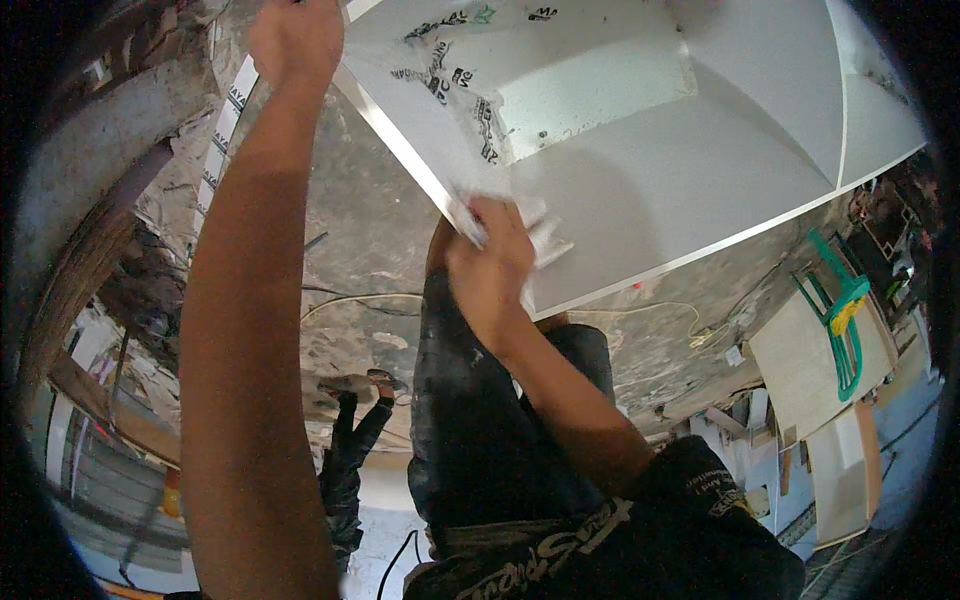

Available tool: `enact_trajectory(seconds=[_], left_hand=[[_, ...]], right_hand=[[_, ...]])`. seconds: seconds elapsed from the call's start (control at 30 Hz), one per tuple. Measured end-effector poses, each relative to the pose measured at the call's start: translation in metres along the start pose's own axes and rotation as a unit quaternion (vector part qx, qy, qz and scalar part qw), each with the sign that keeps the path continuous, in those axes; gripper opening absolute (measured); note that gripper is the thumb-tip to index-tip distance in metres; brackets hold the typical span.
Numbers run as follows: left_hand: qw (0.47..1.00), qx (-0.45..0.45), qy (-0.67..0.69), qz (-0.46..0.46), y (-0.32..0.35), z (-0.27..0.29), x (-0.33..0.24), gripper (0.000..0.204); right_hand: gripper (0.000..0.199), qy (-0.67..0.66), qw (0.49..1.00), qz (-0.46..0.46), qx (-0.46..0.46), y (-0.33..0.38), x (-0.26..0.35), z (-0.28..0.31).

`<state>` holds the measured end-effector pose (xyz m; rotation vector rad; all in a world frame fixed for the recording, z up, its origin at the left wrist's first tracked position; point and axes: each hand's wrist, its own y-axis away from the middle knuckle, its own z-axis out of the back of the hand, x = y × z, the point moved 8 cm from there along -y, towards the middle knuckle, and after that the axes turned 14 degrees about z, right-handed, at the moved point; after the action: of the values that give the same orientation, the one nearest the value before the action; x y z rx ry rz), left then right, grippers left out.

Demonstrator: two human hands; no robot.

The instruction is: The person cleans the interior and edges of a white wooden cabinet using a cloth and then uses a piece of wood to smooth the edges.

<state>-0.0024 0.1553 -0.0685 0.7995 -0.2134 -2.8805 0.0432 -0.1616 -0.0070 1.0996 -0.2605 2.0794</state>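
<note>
A large white box-shaped cabinet [600, 220] stands tilted in front of me with its inside facing up. Clear printed protective film [487, 130] clings to its left inner panel. At that panel's near end, my right hand [490, 265] is closed on a crumpled bit of the film, against the narrow white edge [410, 160]. My left hand [297, 45] is curled at the far end of the same edge. Its fingertips run up to the frame's top, so what they hold is hidden. A printed white strip [225, 140] runs down beside my left forearm.
A stained concrete floor [370, 230] lies below, with a pale cable [660, 308] across it. On the right are a green plastic frame-like object [848, 330] and pale boards [790, 350]. Another person's legs [355, 430] show at lower left. Wooden timber [85, 270] borders the left.
</note>
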Motion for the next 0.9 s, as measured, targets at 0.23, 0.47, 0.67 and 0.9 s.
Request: enact_trajectory(seconds=[0.23,0.47,0.67,0.9], left_hand=[[0.983,-0.019,-0.172,-0.068,-0.025,-0.006,0.005,0.05],[0.965,-0.032,-0.247,-0.079,-0.043,-0.005,0.017,0.057],[0.989,-0.028,-0.146,0.013,-0.037,-0.002,0.015,0.061],[0.965,-0.004,-0.258,0.039,-0.082,-0.007,0.035,0.069]], right_hand=[[0.029,0.022,0.999,-0.014,0.046,-0.103,0.057,-0.065],[0.035,-0.021,0.997,-0.073,0.027,0.001,0.0,-0.003],[0.037,0.036,0.987,-0.145,0.051,0.059,-0.027,0.041],[0.039,0.068,0.984,-0.145,0.074,0.1,-0.048,0.059]])
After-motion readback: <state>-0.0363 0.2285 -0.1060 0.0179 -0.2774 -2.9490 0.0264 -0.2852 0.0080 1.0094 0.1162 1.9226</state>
